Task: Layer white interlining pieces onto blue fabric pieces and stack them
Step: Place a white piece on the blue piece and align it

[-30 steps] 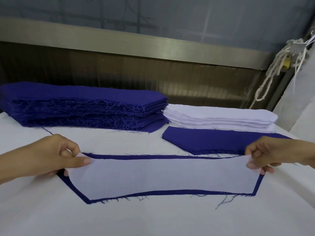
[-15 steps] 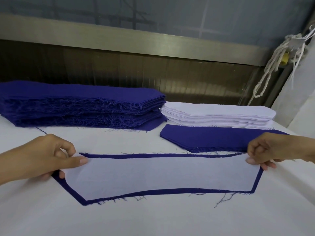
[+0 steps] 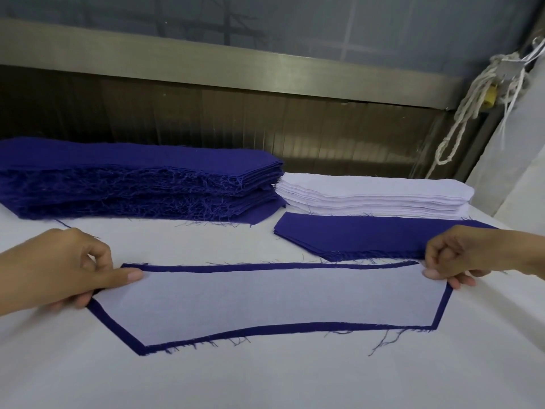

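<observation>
1. White cloth covers the counter (image 3: 280,379); on it the white interlining piece (image 3: 271,302) lies over the blue fabric piece (image 3: 116,327), which shows as a narrow border around it.
2. The left grip (image 3: 59,270) pinches the interlining's left end and the right grip (image 3: 454,258) pinches its right end.
3. Behind the interlining sit a tall blue stack (image 3: 132,178), a white stack (image 3: 371,196) and a low blue pile (image 3: 368,234).
4. Risk: an uneven pull could skew the loose layers, and the frayed threads (image 3: 383,343) could snag.

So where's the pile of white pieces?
In the head view, the white pile sits at the back right of the table, right beside the tall blue stack on its left and just behind a flat blue piece.
</observation>
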The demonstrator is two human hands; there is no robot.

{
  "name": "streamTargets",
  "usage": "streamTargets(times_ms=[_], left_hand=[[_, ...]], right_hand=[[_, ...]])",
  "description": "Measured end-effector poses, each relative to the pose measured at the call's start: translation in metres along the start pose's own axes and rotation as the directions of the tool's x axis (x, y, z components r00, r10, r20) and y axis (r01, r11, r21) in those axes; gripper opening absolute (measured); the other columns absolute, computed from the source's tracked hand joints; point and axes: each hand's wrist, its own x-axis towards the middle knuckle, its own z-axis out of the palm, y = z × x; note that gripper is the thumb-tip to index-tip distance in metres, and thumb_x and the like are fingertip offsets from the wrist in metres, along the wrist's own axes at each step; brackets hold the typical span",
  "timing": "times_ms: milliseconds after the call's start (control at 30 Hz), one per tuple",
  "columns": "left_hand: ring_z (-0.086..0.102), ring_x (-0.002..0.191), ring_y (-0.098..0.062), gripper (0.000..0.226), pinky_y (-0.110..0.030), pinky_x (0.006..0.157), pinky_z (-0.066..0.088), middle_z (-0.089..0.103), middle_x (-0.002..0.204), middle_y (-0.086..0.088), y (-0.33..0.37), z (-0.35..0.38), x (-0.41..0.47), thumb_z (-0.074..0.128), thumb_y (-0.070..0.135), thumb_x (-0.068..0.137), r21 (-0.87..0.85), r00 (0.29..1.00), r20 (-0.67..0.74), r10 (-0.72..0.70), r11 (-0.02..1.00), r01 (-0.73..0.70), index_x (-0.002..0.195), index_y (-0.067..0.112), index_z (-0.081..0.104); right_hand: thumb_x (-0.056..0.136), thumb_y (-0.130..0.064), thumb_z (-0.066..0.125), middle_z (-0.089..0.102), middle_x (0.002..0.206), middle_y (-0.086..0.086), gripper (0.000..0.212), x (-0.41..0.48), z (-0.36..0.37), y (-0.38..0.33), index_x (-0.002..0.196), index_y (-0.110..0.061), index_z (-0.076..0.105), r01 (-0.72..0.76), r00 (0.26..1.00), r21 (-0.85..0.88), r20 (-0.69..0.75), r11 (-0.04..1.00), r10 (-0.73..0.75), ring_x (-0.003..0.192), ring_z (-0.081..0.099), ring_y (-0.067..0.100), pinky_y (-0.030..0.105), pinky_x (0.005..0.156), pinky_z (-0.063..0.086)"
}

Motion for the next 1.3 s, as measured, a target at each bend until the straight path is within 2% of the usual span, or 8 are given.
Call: streamTargets(times_ms=[267,467,600,733,867,1067,1233,1300], left_hand=[[0.060,0.042,-0.022,0.088,-0.033,0.057,0.056,0.067,0.048,-0.004,-0.004,-0.011,0.006,0.052,0.104,0.018,0.025,0.999,-0.018,-0.029,0.999,0.030,0.054,0.025,0.065],[0.059,0.043,-0.012,0.064,-0.025,0.060,0.054,0.068,0.049,0.002,0.007,-0.007,0.003,0.051,0.095,0.039,0.061,0.998,-0.055,-0.030,0.998,0.033,0.056,0.034,0.065],[0.057,0.039,-0.001,0.055,-0.027,0.058,0.051,0.064,0.045,0.009,0.012,-0.007,0.003,0.048,0.086,0.053,0.112,0.977,-0.209,0.047,0.993,-0.024,0.054,0.033,0.064],[0.060,0.051,0.005,0.040,-0.034,0.063,0.056,0.060,0.044,0.016,0.022,-0.004,0.005,0.052,0.064,0.083,0.116,0.793,-0.521,0.315,0.947,-0.299,0.056,0.035,0.058],[0.059,0.049,-0.004,0.026,-0.035,0.051,0.056,0.060,0.053,0.016,0.060,0.003,0.001,0.054,0.053,0.088,0.210,0.662,-0.555,0.504,0.855,-0.475,0.069,0.036,0.058],[0.053,0.072,-0.002,0.012,-0.015,0.057,0.037,0.057,0.078,0.021,0.144,0.024,0.018,0.057,0.041,0.091,0.361,0.530,-0.421,0.736,0.672,-0.647,0.094,0.032,0.065],[0.056,0.090,-0.013,0.027,-0.032,0.073,0.048,0.067,0.097,0.009,0.208,0.042,0.052,0.049,0.038,0.096,0.532,0.364,-0.334,0.870,0.493,-0.689,0.106,0.024,0.069],[0.054,0.099,-0.016,0.029,-0.032,0.079,0.044,0.065,0.109,0.006,0.229,0.051,0.070,0.045,0.036,0.101,0.631,0.349,-0.274,0.896,0.441,-0.638,0.116,0.023,0.066]], right_hand=[[0.065,-0.065,0.085,0.070,0.069,0.011,0.050,-0.001,-0.004,0.007,0.074,-0.019,0.068,-0.014,1.000,-0.043,-0.002,0.999,0.014,0.050,0.051,0.011,0.016,0.045,0.032],[0.065,-0.066,0.084,0.071,0.070,0.010,0.051,0.002,-0.006,0.011,0.076,-0.018,0.070,-0.018,1.000,-0.054,0.015,0.998,0.019,0.050,0.052,0.009,0.015,0.045,0.033],[0.064,-0.068,0.084,0.072,0.070,0.009,0.051,0.002,-0.006,0.011,0.075,-0.019,0.070,-0.011,1.000,-0.057,0.027,0.998,0.013,0.051,0.052,0.008,0.014,0.045,0.034],[0.068,-0.065,0.082,0.071,0.071,0.010,0.049,-0.001,-0.007,0.006,0.073,-0.018,0.069,-0.005,1.000,-0.058,0.022,0.998,0.006,0.053,0.053,0.009,0.015,0.046,0.033],[0.083,-0.048,0.072,0.070,0.071,0.014,0.037,-0.003,-0.014,-0.003,0.072,-0.013,0.069,-0.049,0.985,0.060,-0.164,0.997,0.058,0.052,0.050,0.013,0.019,0.047,0.036],[0.094,-0.022,0.068,0.066,0.065,0.008,0.024,0.005,-0.029,-0.010,0.085,0.000,0.070,0.007,0.786,0.279,-0.596,0.960,0.168,0.055,0.047,0.018,0.025,0.053,0.037],[0.095,-0.011,0.066,0.069,0.091,0.017,0.017,0.015,-0.055,0.004,0.103,0.002,0.072,0.075,0.595,0.348,-0.768,0.934,0.238,0.065,0.054,0.019,0.026,0.057,0.040],[0.094,-0.010,0.066,0.068,0.094,0.018,0.020,0.022,-0.064,0.015,0.105,0.006,0.071,0.096,0.532,0.344,-0.811,0.934,0.244,0.067,0.056,0.019,0.026,0.057,0.040]])
